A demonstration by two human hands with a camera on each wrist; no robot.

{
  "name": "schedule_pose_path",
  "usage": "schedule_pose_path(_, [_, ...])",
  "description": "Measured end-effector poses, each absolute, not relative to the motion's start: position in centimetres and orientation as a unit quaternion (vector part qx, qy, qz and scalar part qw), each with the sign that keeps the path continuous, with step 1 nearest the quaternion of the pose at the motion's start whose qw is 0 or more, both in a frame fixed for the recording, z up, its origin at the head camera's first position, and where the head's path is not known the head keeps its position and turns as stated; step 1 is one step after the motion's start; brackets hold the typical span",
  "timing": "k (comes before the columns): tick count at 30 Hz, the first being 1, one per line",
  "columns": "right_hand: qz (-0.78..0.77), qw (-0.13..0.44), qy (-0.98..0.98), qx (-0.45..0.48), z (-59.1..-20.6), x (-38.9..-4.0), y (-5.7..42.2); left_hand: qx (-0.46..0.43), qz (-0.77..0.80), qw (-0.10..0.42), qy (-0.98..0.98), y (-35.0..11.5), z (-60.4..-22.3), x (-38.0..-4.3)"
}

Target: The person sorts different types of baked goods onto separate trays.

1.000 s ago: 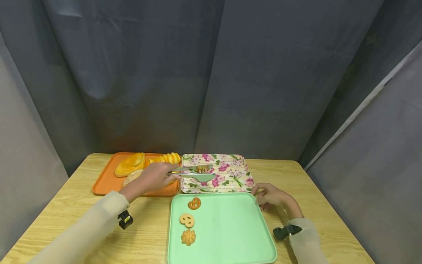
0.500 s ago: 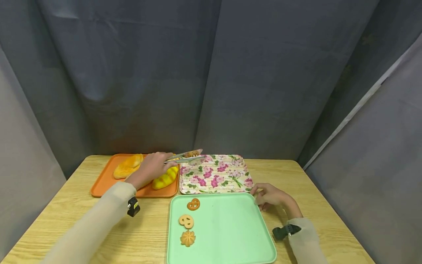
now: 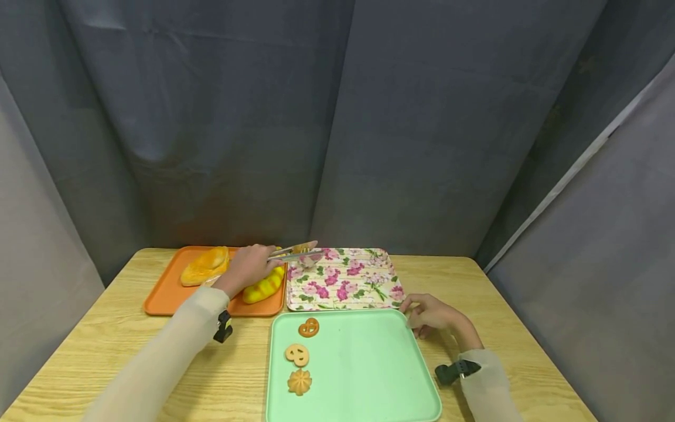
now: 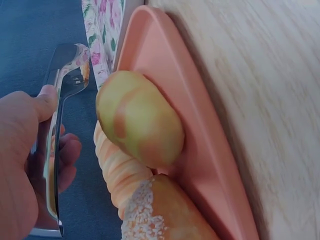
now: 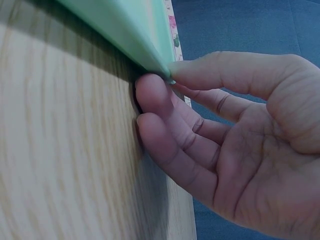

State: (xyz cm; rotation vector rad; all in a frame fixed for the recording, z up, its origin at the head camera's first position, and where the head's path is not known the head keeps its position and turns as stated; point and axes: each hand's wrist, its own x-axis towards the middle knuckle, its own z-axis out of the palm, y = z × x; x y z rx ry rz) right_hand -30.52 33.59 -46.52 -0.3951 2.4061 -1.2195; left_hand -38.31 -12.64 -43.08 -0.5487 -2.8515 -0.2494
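My left hand [image 3: 246, 271] grips metal tongs [image 3: 296, 252] above the orange tray [image 3: 158, 300], with the tips over the near-left part of the back edge of the floral tray [image 3: 364, 284]. An orange-brown patch shows at the tongs' slotted head [image 4: 77, 77]; whether it is food or a reflection, I cannot tell. Below the hand lies a yellow striped bread roll [image 4: 140, 120], beside a ridged roll [image 4: 117, 170] and a sugar-topped bun [image 4: 172, 215]. My right hand [image 3: 435, 315] pinches the far right corner of the green tray [image 3: 369, 363] between thumb and fingers.
On the green tray's left side lie a brown pretzel [image 3: 309, 327], a pale pretzel-shaped cookie [image 3: 297, 354] and a flower-shaped cookie [image 3: 299, 382]. A golden bread [image 3: 204, 266] sits on the orange tray. Grey curtains [image 3: 253, 129] enclose the wooden table [image 3: 68, 363].
The tongs have moved left and back from over the middle of the floral tray, and their arms have drawn closer together. My right hand has stayed at the green tray's corner.
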Motion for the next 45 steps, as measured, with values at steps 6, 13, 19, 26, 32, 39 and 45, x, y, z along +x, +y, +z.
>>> schedule_pose_path(6, [-0.438,0.208,0.864,-0.137,-46.6,-30.5,33.5,-0.174,-0.083,0.099,-0.976,-12.4,-43.6,-38.4])
schedule_pose_path(13, [-0.435,0.208,0.865,-0.137,-46.5,-30.6,33.5,-0.173,-0.087,0.102,-0.976,-12.3,-43.7,-38.4])
schedule_pose_path(19, [-0.429,0.207,0.868,-0.138,-46.4,-30.7,33.4,-0.176,-0.089,0.104,-0.975,-12.4,-44.0,-38.5])
schedule_pose_path(26, [-0.422,0.209,0.871,-0.140,-46.5,-30.9,33.5,-0.173,-0.097,0.093,-0.976,-12.4,-43.8,-38.2])
schedule_pose_path(32, [-0.425,0.209,0.870,-0.135,-46.5,-30.8,33.5,-0.185,-0.099,0.081,-0.974,-12.7,-43.0,-37.7])
schedule_pose_path(39, [-0.428,0.209,0.868,-0.140,-46.4,-30.7,33.6,-0.231,-0.112,0.091,-0.962,-13.6,-42.1,-35.8])
schedule_pose_path(45, [-0.426,0.210,0.868,-0.142,-46.4,-30.7,33.6,-0.282,-0.115,0.099,-0.947,-14.7,-41.8,-33.0])
